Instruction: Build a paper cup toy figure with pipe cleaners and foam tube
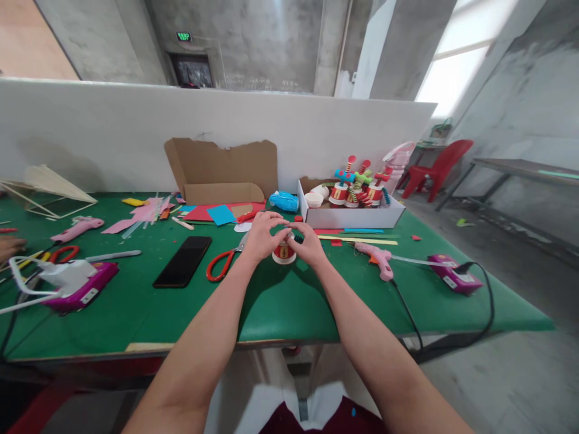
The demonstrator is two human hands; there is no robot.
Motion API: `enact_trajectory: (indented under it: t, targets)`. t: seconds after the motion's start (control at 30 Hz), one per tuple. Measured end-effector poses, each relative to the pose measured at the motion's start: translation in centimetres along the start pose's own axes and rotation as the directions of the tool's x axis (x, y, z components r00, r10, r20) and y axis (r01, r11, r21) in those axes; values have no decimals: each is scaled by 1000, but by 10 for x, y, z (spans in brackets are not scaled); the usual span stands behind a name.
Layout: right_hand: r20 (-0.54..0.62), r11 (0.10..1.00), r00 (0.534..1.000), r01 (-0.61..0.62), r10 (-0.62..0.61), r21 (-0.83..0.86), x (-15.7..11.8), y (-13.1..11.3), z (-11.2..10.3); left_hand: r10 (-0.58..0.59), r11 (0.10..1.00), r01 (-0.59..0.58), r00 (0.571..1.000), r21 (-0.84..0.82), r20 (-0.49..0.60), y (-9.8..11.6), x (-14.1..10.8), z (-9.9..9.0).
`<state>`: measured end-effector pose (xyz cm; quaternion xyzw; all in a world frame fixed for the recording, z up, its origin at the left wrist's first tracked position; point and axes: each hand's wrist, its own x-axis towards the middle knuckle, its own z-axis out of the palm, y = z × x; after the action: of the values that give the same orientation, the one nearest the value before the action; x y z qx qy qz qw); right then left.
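A small red paper cup [284,251] with a white rim stands upside down on the green table before me. My left hand [263,236] curls its fingers over the cup's top from the left. From the right, my right hand [308,242] closes its fingers at the same spot, and the fingertips of both hands nearly meet. Something small between the fingertips is mostly hidden. Beside my right fingers shows a dark green coiled strip [298,239]. Red-handled scissors [221,265] lie left of my left hand, their blades partly behind it.
A black phone [183,261] lies to the left. On the right are a pink glue gun [379,258] and a purple power strip [455,275]. A white box [355,217] holds several finished-looking cup figures. Another person's hand [11,247] is at the far left.
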<state>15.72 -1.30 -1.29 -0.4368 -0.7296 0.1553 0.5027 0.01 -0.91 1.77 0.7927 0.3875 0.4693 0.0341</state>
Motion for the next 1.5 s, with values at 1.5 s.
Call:
enact_trajectory:
  t: [1.5]
  targets:
    - [-252, 939, 904, -331, 345, 97, 13, 21, -48, -30, 999, 30, 999, 12, 24, -1, -2, 1]
